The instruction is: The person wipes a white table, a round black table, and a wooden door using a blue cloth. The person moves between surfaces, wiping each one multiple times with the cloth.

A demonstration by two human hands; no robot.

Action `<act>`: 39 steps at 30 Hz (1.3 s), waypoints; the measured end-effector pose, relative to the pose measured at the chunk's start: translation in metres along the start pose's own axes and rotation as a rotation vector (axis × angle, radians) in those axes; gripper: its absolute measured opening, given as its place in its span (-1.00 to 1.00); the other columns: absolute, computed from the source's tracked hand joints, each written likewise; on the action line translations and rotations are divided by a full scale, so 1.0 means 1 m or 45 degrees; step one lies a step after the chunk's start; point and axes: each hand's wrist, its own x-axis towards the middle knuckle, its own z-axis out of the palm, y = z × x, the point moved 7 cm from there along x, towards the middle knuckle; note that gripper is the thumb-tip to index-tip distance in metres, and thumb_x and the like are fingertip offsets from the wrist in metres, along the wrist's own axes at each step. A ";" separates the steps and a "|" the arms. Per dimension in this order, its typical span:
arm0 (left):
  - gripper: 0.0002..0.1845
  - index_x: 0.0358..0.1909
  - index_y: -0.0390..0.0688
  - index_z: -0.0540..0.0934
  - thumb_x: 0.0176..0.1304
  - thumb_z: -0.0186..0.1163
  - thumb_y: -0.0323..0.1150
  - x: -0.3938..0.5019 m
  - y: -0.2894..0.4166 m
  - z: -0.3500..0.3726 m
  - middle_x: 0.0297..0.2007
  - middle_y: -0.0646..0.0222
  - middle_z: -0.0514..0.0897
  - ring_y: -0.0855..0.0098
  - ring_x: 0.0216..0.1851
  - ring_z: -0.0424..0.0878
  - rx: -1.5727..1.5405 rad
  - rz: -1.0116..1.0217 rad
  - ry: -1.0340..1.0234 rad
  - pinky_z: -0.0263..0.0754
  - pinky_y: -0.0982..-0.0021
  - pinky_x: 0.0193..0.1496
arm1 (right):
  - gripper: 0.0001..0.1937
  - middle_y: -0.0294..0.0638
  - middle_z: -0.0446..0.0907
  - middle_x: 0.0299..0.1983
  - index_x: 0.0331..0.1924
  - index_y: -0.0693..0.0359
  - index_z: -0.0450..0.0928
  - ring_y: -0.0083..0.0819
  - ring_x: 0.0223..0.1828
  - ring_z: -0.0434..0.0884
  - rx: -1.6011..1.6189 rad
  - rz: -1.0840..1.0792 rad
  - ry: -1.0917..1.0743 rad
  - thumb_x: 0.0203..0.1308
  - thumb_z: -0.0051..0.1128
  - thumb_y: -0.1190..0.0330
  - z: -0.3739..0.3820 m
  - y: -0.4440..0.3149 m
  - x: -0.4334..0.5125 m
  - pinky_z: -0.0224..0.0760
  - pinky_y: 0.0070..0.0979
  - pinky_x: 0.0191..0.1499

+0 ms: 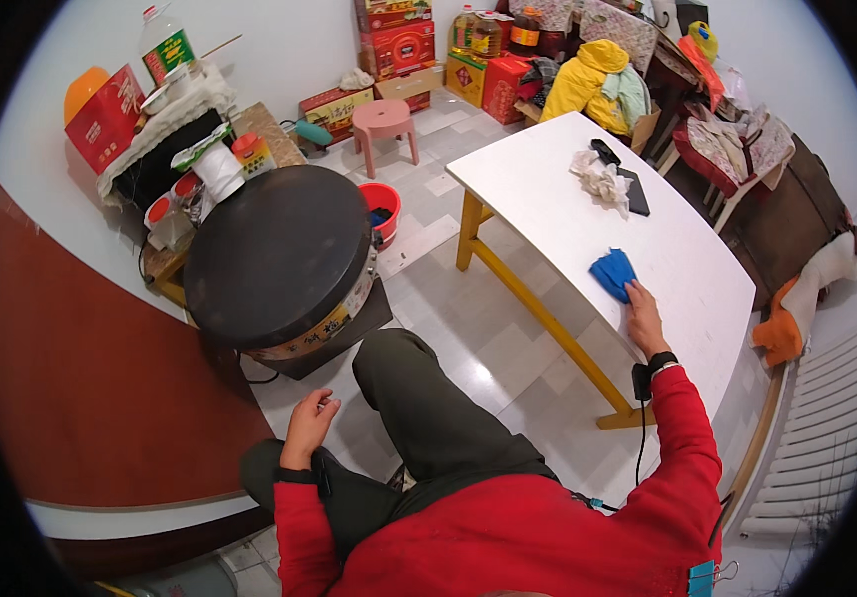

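Observation:
My right hand (644, 317) pinches the near edge of a folded blue cloth (612, 273), which lies on the white table (689, 321) close to its left edge. The far part of the cloth fans out in pleats. Over my left thigh hovers my left hand (309, 427), its fingers loosely curled with nothing visible in them. Farther up the same table are a crumpled whitish cloth or tissue (603, 179), a dark flat object (633, 192) and a small black item (605, 152).
A round black griddle (279, 254) stands to my left, near a brown door-like panel (115, 373). Between griddle and table are a red bucket (382, 216) and a pink plastic stool (383, 123). Boxes (402, 48) line the far wall. A white radiator (816, 433) is at right.

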 end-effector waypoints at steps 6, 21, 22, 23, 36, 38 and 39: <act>-0.56 0.13 -0.33 0.62 0.35 0.33 -0.22 0.002 0.006 0.002 -0.17 0.23 0.72 0.37 -0.19 0.64 -0.059 -0.016 -0.021 0.55 0.34 -0.05 | -0.53 0.12 0.45 0.38 0.31 0.22 0.52 0.09 0.39 0.42 -0.084 0.048 0.024 0.31 0.00 0.58 0.036 -0.009 0.075 0.27 -0.14 0.46; -0.57 0.12 -0.28 0.62 0.35 0.33 -0.21 0.007 0.009 -0.035 -0.14 0.22 0.72 0.36 -0.18 0.68 -0.110 -0.026 0.176 0.57 0.34 -0.05 | -0.61 0.11 0.52 0.31 0.28 0.23 0.53 0.08 0.32 0.49 0.112 -0.422 0.052 0.42 -0.05 0.53 0.072 -0.145 0.119 0.32 -0.14 0.42; -0.57 0.12 -0.27 0.63 0.35 0.33 -0.20 0.010 0.008 -0.046 -0.11 0.19 0.73 0.34 -0.16 0.70 -0.133 -0.019 0.239 0.59 0.32 -0.05 | -0.61 0.10 0.52 0.32 0.30 0.23 0.52 0.07 0.32 0.50 0.221 -0.349 0.008 0.44 -0.06 0.52 0.072 -0.147 0.118 0.33 -0.16 0.42; -0.58 0.12 -0.27 0.63 0.35 0.34 -0.21 0.016 0.007 -0.059 -0.12 0.21 0.73 0.37 -0.16 0.69 -0.198 -0.032 0.309 0.59 0.34 -0.04 | -0.61 0.10 0.51 0.32 0.32 0.22 0.50 0.06 0.32 0.50 0.312 -0.278 -0.027 0.47 -0.07 0.50 0.071 -0.151 0.117 0.34 -0.17 0.42; -0.58 0.15 -0.25 0.61 0.31 0.34 -0.29 0.050 -0.021 -0.107 0.02 0.19 0.68 0.34 -0.05 0.67 -0.456 -0.034 0.802 0.58 0.34 -0.02 | -0.60 0.19 0.52 0.24 0.25 0.26 0.51 0.16 0.24 0.52 0.645 -0.931 -0.194 0.35 -0.01 0.55 0.182 -0.498 0.152 0.36 -0.08 0.35; -0.58 0.16 -0.25 0.61 0.31 0.34 -0.30 0.049 -0.016 -0.112 0.02 0.19 0.68 0.34 -0.05 0.67 -0.471 -0.043 0.822 0.58 0.34 -0.03 | -0.58 0.20 0.51 0.26 0.24 0.23 0.54 0.20 0.25 0.51 0.491 -1.105 -0.088 0.29 0.02 0.56 0.188 -0.560 0.146 0.36 -0.04 0.35; -0.58 0.16 -0.25 0.61 0.32 0.34 -0.30 0.047 -0.013 -0.116 0.01 0.19 0.68 0.35 -0.05 0.67 -0.502 -0.017 0.842 0.58 0.34 -0.03 | -0.58 0.19 0.51 0.26 0.23 0.22 0.55 0.19 0.27 0.50 0.547 -1.213 -0.141 0.28 0.03 0.55 0.187 -0.589 0.139 0.35 -0.04 0.37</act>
